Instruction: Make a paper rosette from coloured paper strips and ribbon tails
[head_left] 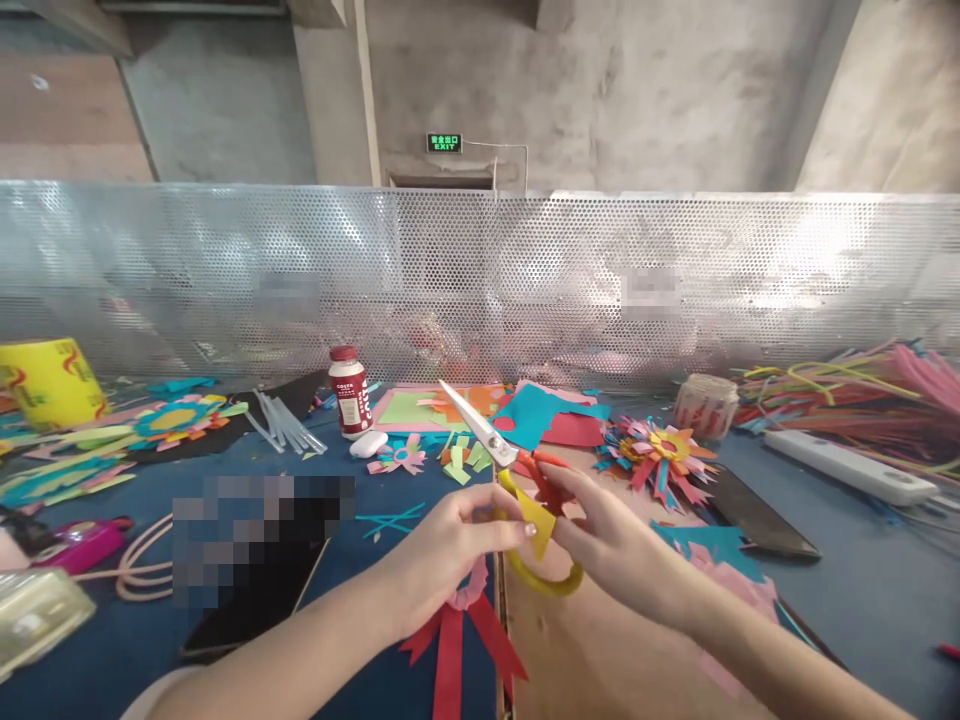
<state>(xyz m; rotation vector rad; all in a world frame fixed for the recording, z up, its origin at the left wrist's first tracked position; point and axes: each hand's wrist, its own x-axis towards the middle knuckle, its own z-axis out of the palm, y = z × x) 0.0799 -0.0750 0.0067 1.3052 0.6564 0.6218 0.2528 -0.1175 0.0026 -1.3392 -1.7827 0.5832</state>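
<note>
My left hand (465, 540) pinches a small piece of yellow paper (541, 522) between thumb and fingers, near the middle. My right hand (607, 535) is around the orange handle of the scissors (487, 435), and its fingertips are close to the yellow paper. The blades point up and to the left, away from me, and look closed. The yellow handle loop hangs below the paper. Under my left hand lies a pink ring (472, 588) with red paper ribbons (450, 660), partly hidden by the hand.
Beyond the hands are a red-capped bottle (350, 395), a white case (369, 444), blue paper (529, 412) and a paper flower (664, 450). A dark phone (757, 515) and white power strip (847, 467) lie right. A tape roll (56, 385) stands left, before a perforated metal screen (315, 270).
</note>
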